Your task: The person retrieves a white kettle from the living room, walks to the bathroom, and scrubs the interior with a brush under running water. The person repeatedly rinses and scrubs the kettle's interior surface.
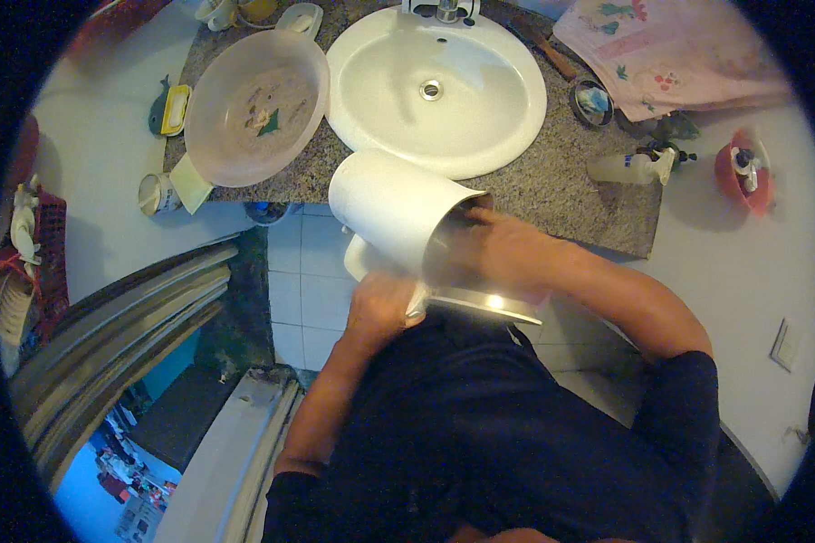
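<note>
A white electric kettle with a shiny metal inside is tipped on its side at the counter's front edge, its mouth towards the right. My left hand grips it by the handle. The lid hangs open below the mouth, its metal inner face catching the light. My right hand reaches into the mouth and is blurred. Its fingertips are hidden in there, so whether they hold anything cannot be told.
Behind the kettle is a white washbasin. A pale plastic basin with bits in it tilts at the left. On the right are a spray bottle, a small dark bowl and a pink patterned cloth. A granite counter carries these.
</note>
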`<state>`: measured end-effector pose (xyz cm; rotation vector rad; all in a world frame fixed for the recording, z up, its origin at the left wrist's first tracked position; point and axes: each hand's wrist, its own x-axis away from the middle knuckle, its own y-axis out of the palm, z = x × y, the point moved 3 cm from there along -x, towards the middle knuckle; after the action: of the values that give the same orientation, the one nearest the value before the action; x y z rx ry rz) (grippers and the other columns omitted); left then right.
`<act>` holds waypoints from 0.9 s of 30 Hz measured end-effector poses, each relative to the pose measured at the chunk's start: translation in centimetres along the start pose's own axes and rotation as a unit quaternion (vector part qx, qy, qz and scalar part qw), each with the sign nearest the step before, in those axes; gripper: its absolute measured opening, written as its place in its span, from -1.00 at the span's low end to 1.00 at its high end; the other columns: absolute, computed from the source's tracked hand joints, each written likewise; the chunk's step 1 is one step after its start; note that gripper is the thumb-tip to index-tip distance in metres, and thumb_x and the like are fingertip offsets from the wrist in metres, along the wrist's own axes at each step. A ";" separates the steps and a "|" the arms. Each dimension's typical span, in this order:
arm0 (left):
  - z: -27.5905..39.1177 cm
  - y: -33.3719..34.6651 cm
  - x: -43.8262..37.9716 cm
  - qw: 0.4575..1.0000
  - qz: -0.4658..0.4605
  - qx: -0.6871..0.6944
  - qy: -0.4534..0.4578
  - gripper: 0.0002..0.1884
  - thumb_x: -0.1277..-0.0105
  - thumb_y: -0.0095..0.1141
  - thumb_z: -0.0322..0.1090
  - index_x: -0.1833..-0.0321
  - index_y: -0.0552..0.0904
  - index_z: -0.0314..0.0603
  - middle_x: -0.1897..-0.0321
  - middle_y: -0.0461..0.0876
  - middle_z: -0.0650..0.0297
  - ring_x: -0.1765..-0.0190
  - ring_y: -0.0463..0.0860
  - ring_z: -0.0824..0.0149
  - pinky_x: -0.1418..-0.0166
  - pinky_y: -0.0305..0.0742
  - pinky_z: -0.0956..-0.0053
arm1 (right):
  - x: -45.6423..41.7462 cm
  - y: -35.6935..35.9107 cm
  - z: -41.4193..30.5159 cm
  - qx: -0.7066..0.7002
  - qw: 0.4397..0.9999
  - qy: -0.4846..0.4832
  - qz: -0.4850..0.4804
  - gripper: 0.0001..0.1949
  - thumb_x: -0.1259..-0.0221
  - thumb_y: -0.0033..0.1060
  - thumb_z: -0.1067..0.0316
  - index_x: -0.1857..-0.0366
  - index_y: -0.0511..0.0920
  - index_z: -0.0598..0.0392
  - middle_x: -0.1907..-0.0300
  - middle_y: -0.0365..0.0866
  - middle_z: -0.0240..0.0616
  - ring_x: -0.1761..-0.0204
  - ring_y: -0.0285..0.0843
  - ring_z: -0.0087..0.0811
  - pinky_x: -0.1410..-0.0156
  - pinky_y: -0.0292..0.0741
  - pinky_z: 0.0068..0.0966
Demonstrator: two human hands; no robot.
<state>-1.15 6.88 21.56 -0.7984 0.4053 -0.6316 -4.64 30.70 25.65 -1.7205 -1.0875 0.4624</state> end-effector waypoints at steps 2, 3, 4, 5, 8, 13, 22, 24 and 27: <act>0.1 -0.1 -0.2 1.000 0.008 0.004 0.003 -0.50 0.24 0.60 -0.29 0.20 0.64 -0.16 0.41 0.63 0.12 0.29 0.65 -0.01 0.09 0.57 0.10 | 0.0 -1.0 0.2 0.035 0.999 0.015 -0.008 -0.65 -0.31 0.01 0.31 -0.07 0.62 0.22 -0.16 0.71 -0.01 -0.26 0.65 -0.13 -0.58 0.28 -0.06; 0.2 -0.2 -0.3 1.000 0.015 0.004 0.006 -0.49 0.25 0.60 -0.29 0.19 0.63 -0.17 0.41 0.62 0.13 0.30 0.64 -0.01 0.10 0.57 0.10 | 0.0 -1.2 0.3 0.053 0.998 0.023 -0.012 -0.66 -0.30 0.01 0.32 -0.07 0.62 0.23 -0.15 0.72 0.01 -0.26 0.65 -0.13 -0.58 0.28 -0.05; 0.3 -0.2 -0.4 1.000 0.023 0.004 0.010 -0.49 0.26 0.61 -0.30 0.19 0.63 -0.17 0.42 0.62 0.13 0.30 0.64 0.00 0.10 0.57 0.10 | 0.1 -1.5 0.3 0.017 0.999 0.036 0.003 -0.65 -0.29 0.02 0.36 -0.08 0.62 0.24 -0.15 0.71 0.04 -0.25 0.65 -0.09 -0.57 0.30 -0.04; 0.2 -0.1 -0.2 1.000 0.024 0.006 0.010 -0.48 0.26 0.61 -0.30 0.19 0.63 -0.17 0.41 0.62 0.13 0.30 0.64 0.00 0.10 0.57 0.10 | 0.1 -1.6 0.2 -0.020 0.998 0.048 0.019 -0.64 -0.27 0.03 0.39 -0.10 0.61 0.26 -0.14 0.70 0.07 -0.25 0.64 -0.06 -0.56 0.32 -0.03; -0.2 0.0 0.2 1.000 0.027 0.011 0.006 -0.50 0.23 0.60 -0.28 0.18 0.64 -0.16 0.39 0.63 0.12 0.28 0.64 -0.01 0.11 0.56 0.09 | 0.3 -3.1 0.3 -0.250 0.958 0.138 0.036 -0.59 -0.28 0.03 0.49 -0.20 0.55 0.31 -0.19 0.66 0.13 -0.27 0.63 0.00 -0.55 0.36 -0.06; -0.3 -0.9 -0.4 0.999 -0.013 0.002 -0.045 -0.54 0.16 0.57 -0.27 0.19 0.64 -0.20 0.35 0.67 0.09 0.24 0.67 -0.05 0.06 0.58 0.07 | 2.4 -0.9 1.4 -0.807 0.532 0.203 0.159 -0.51 -0.36 0.05 0.55 -0.38 0.39 0.35 -0.32 0.56 0.20 -0.36 0.58 -0.01 -0.54 0.42 -0.18; -1.8 -1.5 0.3 0.994 0.056 0.061 -0.069 -0.60 0.10 0.53 -0.28 0.18 0.68 -0.21 0.29 0.71 0.06 0.15 0.70 -0.09 -0.02 0.61 0.07 | 3.1 -0.6 1.0 -0.879 0.365 0.180 0.249 -0.50 -0.36 0.10 0.53 -0.39 0.36 0.36 -0.34 0.53 0.21 -0.38 0.54 0.08 -0.54 0.44 -0.07; -1.8 -1.7 0.4 0.994 0.051 0.067 -0.069 -0.60 0.12 0.53 -0.29 0.19 0.69 -0.19 0.29 0.71 0.06 0.16 0.69 -0.09 0.00 0.61 0.07 | 3.1 -0.2 1.1 -0.876 0.360 0.183 0.263 -0.50 -0.36 0.09 0.55 -0.39 0.36 0.36 -0.33 0.53 0.22 -0.38 0.55 0.08 -0.54 0.44 -0.09; -2.2 -1.6 0.7 0.994 0.035 0.078 -0.071 -0.60 0.15 0.53 -0.31 0.19 0.69 -0.17 0.30 0.71 0.07 0.17 0.68 -0.09 0.02 0.60 0.08 | 2.9 0.5 1.1 -0.837 0.425 0.193 0.285 -0.54 -0.39 0.06 0.55 -0.37 0.41 0.31 -0.33 0.55 0.14 -0.36 0.57 0.02 -0.53 0.44 -0.14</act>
<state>-2.43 4.42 21.30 -0.6726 0.2502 -0.5313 -3.73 33.67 25.21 -3.6613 -0.2115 -1.1945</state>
